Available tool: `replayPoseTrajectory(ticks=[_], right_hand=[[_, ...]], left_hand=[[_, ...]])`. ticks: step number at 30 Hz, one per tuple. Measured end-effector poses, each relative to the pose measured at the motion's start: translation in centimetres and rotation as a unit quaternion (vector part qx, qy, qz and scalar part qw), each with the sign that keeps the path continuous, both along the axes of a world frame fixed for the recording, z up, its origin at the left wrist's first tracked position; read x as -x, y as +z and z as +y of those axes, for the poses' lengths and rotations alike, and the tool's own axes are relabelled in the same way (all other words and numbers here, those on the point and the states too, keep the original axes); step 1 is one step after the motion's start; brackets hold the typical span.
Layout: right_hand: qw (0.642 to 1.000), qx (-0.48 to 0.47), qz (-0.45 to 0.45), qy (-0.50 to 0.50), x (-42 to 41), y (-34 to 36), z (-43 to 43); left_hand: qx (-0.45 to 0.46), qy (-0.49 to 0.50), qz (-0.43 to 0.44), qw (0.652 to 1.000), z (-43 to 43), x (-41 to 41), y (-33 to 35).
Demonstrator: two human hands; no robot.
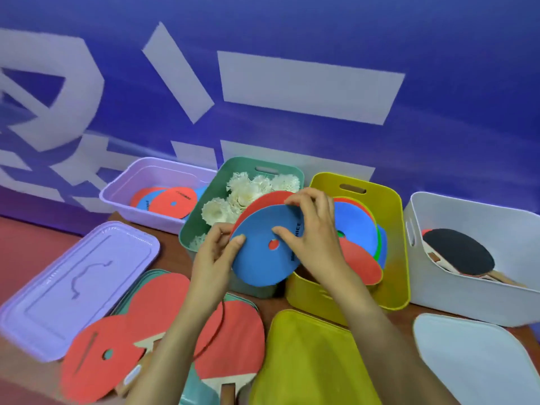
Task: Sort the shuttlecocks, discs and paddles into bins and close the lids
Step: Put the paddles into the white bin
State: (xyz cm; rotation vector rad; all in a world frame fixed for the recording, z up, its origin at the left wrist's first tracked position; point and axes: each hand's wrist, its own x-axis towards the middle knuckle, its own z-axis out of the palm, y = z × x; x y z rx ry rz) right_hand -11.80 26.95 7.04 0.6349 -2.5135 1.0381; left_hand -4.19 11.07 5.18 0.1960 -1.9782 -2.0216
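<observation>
While you hold the blue disc (260,258) above the near ends of the green bin (193,229) and the yellow bin (391,206), your left grip (216,258) pinches its rim at 9 o'clock, thumb on the face and fingers curled behind. Your right grip (317,244) has the 3 o'clock side, with the thumb by the centre hole and the fingertips hooked over the top edge at 1 o'clock. A red disc (263,201) sits right behind the blue one, showing past its edge from 10 to 12 o'clock. Shuttlecocks (248,188) fill the green bin. More discs (359,229) lie in the yellow one. At 6 o'clock, red paddles (233,340) lie on a green lid (198,384) on the counter (172,252).
</observation>
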Motion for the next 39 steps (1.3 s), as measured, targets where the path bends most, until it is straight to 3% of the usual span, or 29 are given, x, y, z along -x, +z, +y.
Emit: replayPoseTrajectory(ticks=[4,10,16,24,28,32,35,39], right_hand=[[0.995,0.038,-0.075,0.049,1.8,1.7,-8.4],[0.995,-0.009,-0.060,0.081,4.1,4.0,-17.5],[0.972,-0.052,-0.159,0.164,8.6,5.9,-22.8],[0.983,-0.100,-0.126,0.094,13.1,4.0,-28.3],[0.989,-0.067,-0.124,0.038,15.5,2.7,-29.5],[0.989,-0.058,-0.134,-0.029,17.5,0.6,-29.8],[0.980,-0.088,-0.173,-0.047,18.1,-1.3,-30.2],[0.960,-0.055,-0.266,-0.063,18.9,-3.5,-30.6]], left_hand=[[-0.040,0.034,-0.014,0.999,-8.4,1.7,0.5],[-0.116,0.079,-0.029,0.990,-16.7,3.7,1.2],[-0.134,0.071,-0.018,0.988,-22.2,5.7,1.6],[-0.102,0.081,-0.041,0.991,-27.8,10.1,0.3],[-0.094,0.153,-0.059,0.982,-31.5,11.9,-1.4],[-0.001,0.237,-0.068,0.969,-34.1,12.9,-4.2],[0.042,0.274,-0.052,0.959,-34.5,13.4,-5.2],[0.005,0.260,-0.049,0.964,-34.7,13.8,-6.2]])
